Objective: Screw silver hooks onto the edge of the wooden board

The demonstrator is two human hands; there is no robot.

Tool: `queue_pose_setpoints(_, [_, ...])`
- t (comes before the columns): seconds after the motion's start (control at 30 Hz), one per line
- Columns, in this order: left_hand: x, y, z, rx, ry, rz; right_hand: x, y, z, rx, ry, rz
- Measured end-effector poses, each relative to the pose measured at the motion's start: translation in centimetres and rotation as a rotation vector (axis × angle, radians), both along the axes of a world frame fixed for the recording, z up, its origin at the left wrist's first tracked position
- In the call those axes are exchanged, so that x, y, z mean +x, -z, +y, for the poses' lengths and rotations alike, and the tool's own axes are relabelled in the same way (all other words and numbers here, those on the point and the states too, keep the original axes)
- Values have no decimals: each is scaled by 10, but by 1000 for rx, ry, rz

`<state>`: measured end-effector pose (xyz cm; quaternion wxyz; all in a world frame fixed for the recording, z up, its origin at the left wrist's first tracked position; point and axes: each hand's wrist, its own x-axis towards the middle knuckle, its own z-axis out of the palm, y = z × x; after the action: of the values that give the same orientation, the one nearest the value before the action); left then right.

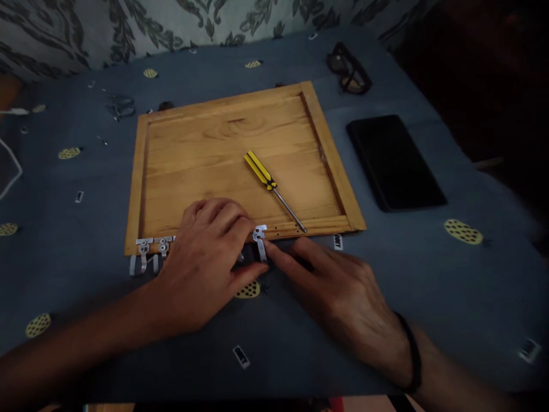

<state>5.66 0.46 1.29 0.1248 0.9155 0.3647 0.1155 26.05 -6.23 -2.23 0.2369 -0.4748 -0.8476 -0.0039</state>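
A framed wooden board (pixel 227 154) lies on the blue cloth. At its front edge my left hand (pixel 206 252) is closed, thumb below and fingers above, around a silver metal bracket (pixel 259 237) with holes. My right hand (pixel 338 292), wearing a black wristband, touches that bracket with its outstretched index finger; the other fingers are curled and partly hidden. Two more metal brackets (pixel 143 252) are screwed along the edge to the left. A screwdriver (pixel 266 177) with a yellow and black handle rests on the board, its tip near small holes in the front rail.
To the right is a black flat tablet-like object (pixel 397 163), with dark-framed glasses (pixel 349 68) behind it. Small metal pieces (pixel 120 106) lie at the left back. A white cable (pixel 12 157) runs along the left edge. A patterned surface (pixel 206 23) borders the back.
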Motion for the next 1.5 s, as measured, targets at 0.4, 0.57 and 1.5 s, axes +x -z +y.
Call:
queue_pose_setpoints(0.4, [0, 0, 0, -21, -2, 1, 3, 5, -1, -11, 24, -28])
queue_pose_setpoints(0.57, [0, -1, 1, -21, 1, 4, 2, 3, 1, 4, 15, -66])
queue_pose_setpoints(1.5, [-5, -8, 7, -72, -25, -13, 0, 3, 2, 19, 16, -69])
